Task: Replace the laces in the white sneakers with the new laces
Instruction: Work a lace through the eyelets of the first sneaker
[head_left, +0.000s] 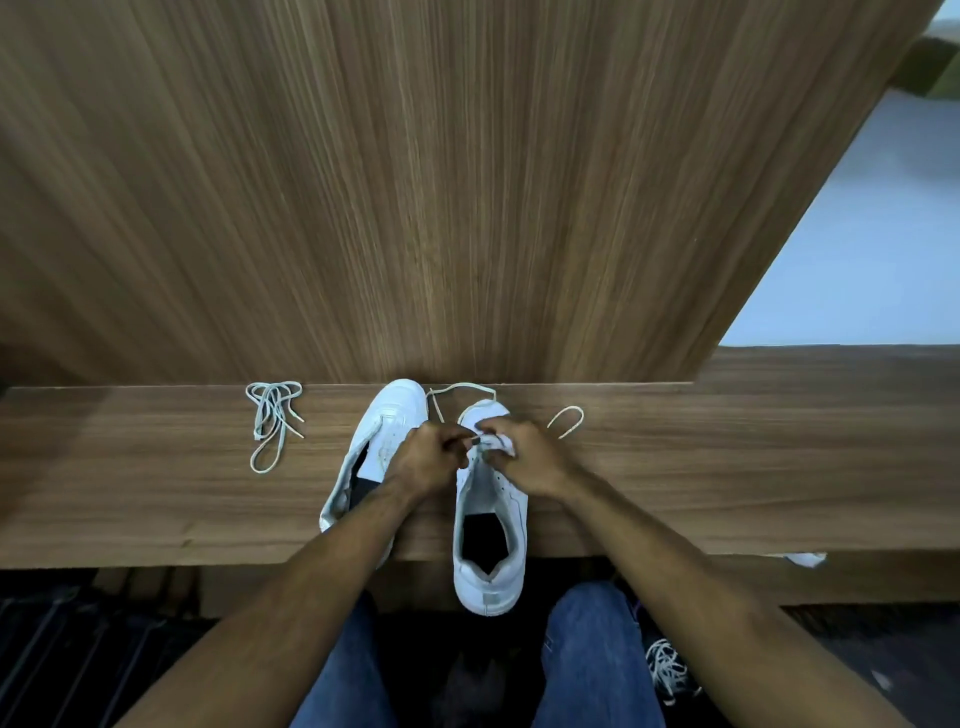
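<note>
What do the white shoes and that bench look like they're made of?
Right shoe and left shoe: probably smooth leather or imitation leather, with a matte white surface and punched holes. Bench: wood or wood-look laminate, brown with straight grain lines and a dull sheen.

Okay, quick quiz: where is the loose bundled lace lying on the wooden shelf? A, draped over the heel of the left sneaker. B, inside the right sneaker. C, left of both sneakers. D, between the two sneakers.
C: the bundled lace lies by itself on the wooden shelf, left of the left sneaker and well clear of both hands working on the right sneaker.
</note>
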